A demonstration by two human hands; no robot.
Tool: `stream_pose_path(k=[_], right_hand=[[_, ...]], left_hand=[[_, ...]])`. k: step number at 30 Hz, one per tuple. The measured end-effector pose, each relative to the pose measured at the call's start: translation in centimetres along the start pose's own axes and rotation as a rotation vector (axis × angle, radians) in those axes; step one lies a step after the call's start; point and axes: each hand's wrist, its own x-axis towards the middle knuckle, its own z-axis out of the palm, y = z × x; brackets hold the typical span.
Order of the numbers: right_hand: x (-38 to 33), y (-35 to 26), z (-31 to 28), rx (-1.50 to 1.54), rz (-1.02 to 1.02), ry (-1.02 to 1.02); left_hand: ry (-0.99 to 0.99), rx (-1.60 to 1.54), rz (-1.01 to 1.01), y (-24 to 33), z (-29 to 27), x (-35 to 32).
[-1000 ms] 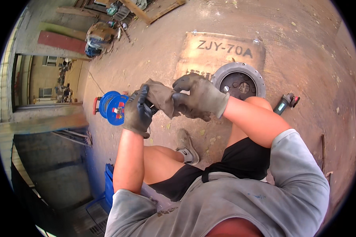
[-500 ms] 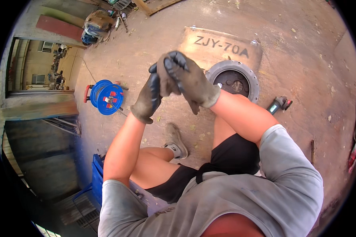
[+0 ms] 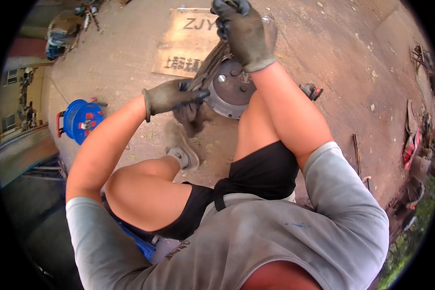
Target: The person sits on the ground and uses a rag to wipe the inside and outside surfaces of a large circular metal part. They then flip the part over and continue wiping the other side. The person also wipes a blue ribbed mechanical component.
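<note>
A dark brown rag (image 3: pixel 210 66) is stretched on a slant between my two gloved hands. My right hand (image 3: pixel 241 36), in a grey-brown glove with black fingers, is raised and closed on the upper end. Lower and to the left, my left hand (image 3: pixel 171 98), gloved likewise, grips the rag, and a loose bunched end hangs below it. Behind the rag, a round grey metal flange housing (image 3: pixel 222 110) with bolt holes round its rim lies on the floor, partly hidden by my right forearm and knee.
A tan stencilled board (image 3: pixel 176 43) lies beyond the housing. To the right is an angle grinder (image 3: pixel 311 91), partly hidden by my arm. A blue cable reel (image 3: pixel 84 121) stands at the left. Scrap (image 3: pixel 411 140) lies along the right edge; a thin rod (image 3: pixel 356 154) is nearer me.
My hands have moved apart, the right one up and the left one down, and the bunched rag is drawn out between them. The surroundings have shifted left in the view.
</note>
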Motion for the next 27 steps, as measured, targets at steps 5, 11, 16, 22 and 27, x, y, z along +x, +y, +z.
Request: stream_pose_path(k=[5,11,16,22,27], right_hand=[[-2.5,-0.3,-2.7,-0.606,0.078,-0.097],[-5.2,8.8,-9.4,-1.263,0.496,-0.425],[-2.7,21.8,-11.9,-1.67,0.679,-0.493],[-2.1,31.5,-12.8,-1.73,0.455,-0.319],[-2.2,33.0,-12.9,-1.799,0.251,-0.532]], left_hand=[[-0.274,-0.29,-0.07,-3.8,1.8,3.5],[-0.348,0.054,0.066,-5.9,5.2,8.0],[-0.4,-0.025,0.015,-10.8,7.5,14.0],[-0.229,-0.137,0.09,-15.1,8.1,17.1],[-0.116,-0.063,0.017,-16.3,6.3,17.0]])
